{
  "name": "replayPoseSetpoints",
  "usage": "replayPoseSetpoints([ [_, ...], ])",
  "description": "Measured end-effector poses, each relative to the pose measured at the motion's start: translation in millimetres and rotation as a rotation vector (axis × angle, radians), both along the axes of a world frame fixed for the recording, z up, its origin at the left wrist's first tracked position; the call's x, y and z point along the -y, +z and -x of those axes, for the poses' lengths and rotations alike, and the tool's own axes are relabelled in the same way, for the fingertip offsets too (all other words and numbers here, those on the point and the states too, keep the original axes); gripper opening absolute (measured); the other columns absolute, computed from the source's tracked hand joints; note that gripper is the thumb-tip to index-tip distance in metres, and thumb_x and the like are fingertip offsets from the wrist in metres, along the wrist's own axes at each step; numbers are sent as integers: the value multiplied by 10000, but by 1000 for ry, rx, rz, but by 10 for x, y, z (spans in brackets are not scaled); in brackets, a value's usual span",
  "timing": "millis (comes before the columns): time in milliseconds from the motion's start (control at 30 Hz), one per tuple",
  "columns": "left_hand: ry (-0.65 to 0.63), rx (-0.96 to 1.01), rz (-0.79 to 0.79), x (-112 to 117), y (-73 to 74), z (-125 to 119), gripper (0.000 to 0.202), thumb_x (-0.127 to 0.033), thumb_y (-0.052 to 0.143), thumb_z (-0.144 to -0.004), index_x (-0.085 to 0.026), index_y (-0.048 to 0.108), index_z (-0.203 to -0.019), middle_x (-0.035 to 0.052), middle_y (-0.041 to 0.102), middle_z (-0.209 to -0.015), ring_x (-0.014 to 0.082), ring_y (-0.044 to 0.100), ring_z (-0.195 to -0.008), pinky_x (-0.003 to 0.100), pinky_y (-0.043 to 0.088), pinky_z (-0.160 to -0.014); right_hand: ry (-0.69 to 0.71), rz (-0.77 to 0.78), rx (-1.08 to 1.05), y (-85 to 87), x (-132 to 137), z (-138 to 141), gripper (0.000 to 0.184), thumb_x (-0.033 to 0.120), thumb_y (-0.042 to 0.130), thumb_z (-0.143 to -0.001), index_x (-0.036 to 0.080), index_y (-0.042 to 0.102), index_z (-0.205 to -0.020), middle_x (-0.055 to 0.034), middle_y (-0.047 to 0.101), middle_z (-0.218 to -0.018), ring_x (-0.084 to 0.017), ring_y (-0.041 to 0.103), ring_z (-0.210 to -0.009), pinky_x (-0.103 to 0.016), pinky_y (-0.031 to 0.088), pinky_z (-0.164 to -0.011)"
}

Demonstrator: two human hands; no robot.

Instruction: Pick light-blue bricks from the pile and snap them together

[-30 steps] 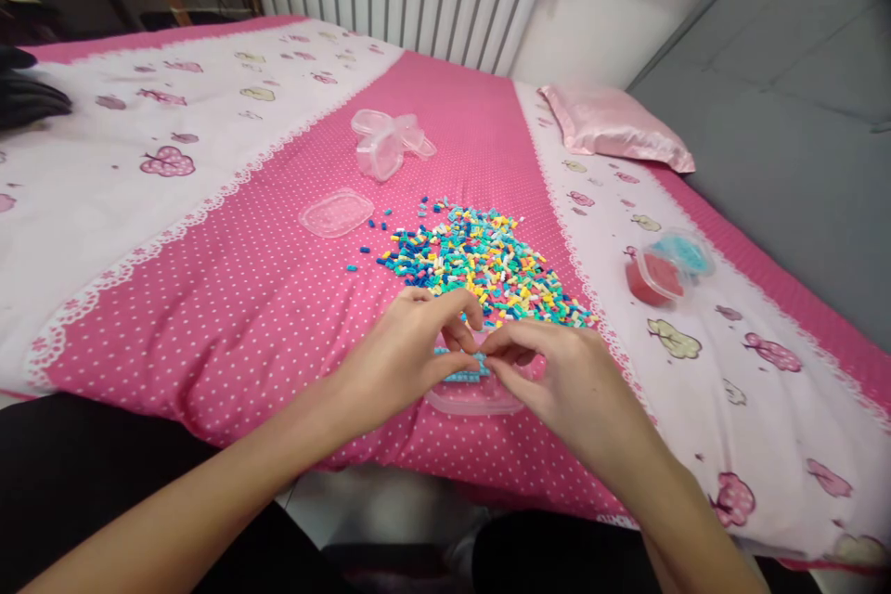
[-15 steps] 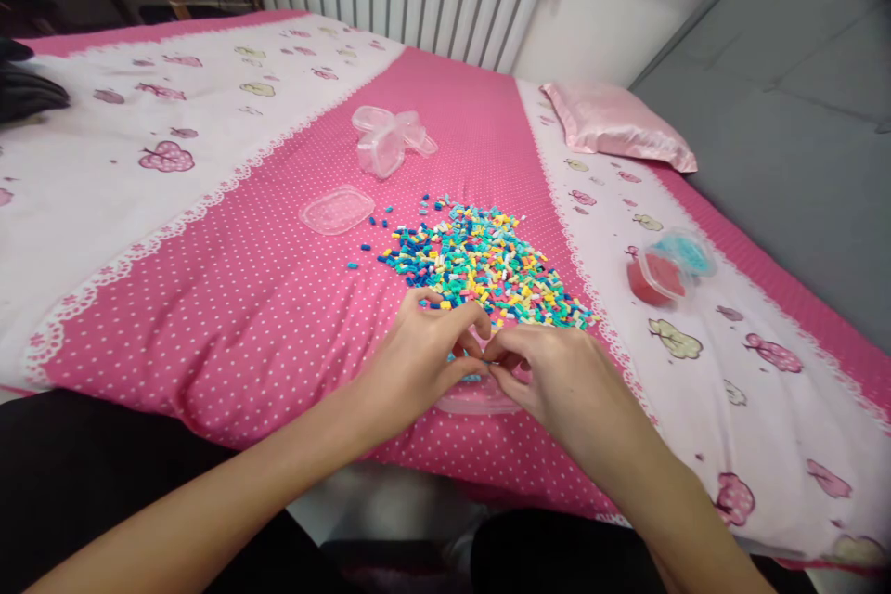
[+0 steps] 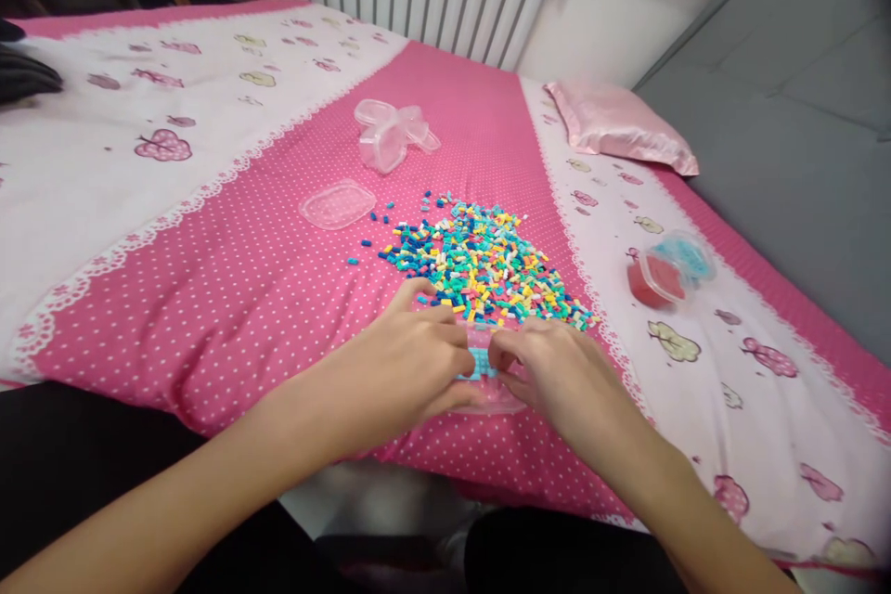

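- Left hand (image 3: 410, 362) and right hand (image 3: 557, 371) meet knuckle to knuckle, fingers curled down; whether either pinches a bead, I cannot tell.
- The clear tray (image 3: 502, 401) of blue beads (image 3: 479, 364) lies between them, at 3 o'clock of the left and 9 o'clock of the right, equally near both.
- Mixed bead pile (image 3: 480, 264) at 12 o'clock, just beyond the fingertips.
- Clear lid (image 3: 338, 204) at 10 o'clock; filled tubs (image 3: 665, 271) at 2 o'clock.
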State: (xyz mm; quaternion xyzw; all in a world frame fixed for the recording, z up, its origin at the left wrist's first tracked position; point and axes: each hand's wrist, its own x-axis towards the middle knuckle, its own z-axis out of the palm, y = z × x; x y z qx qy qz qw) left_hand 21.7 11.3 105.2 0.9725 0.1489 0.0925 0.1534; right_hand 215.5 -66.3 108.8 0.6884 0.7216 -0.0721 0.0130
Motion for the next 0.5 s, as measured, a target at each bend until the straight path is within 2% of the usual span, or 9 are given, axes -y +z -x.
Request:
replayPoseSetpoints([
  [100,-64,-78,-47,43,-1,69,246,-466,723,-948,-234,765,-1018,58,788,-1108,285,654,-1188,491,260,-1191,53,4,73,-30,2,37,201,96,622,-935,230,695,-805,-29,736,-793,-230,663,-799,-343,302,-715],
  [233,-64,-83,-23,96,-134,74,351,-512,793,-875,-260,767,-1118,68,765,-1238,317,588,-1323,542,130,-1279,94,30,98,-47,1,95,172,127,599,-969,229,701,-874,-28,749,-779,-228,652,-766,-360,284,-742],
  [367,-63,-118,-30,126,-222,44,456,-548,784,-871,-203,759,-1170,120,727,-1332,337,577,-1342,565,100,-1288,55,90,154,0,-21,158,148,114,624,-956,222,713,-909,-31,761,-779,-219,626,-733,-354,264,-727],
  [500,-72,-97,-88,123,-280,31,441,-550,805,-852,-203,772,-1121,107,720,-1352,327,600,-1312,563,63,-1291,23,140,200,59,-69,228,150,127,625,-979,219,717,-907,-37,774,-817,-218,625,-763,-347,252,-719],
])
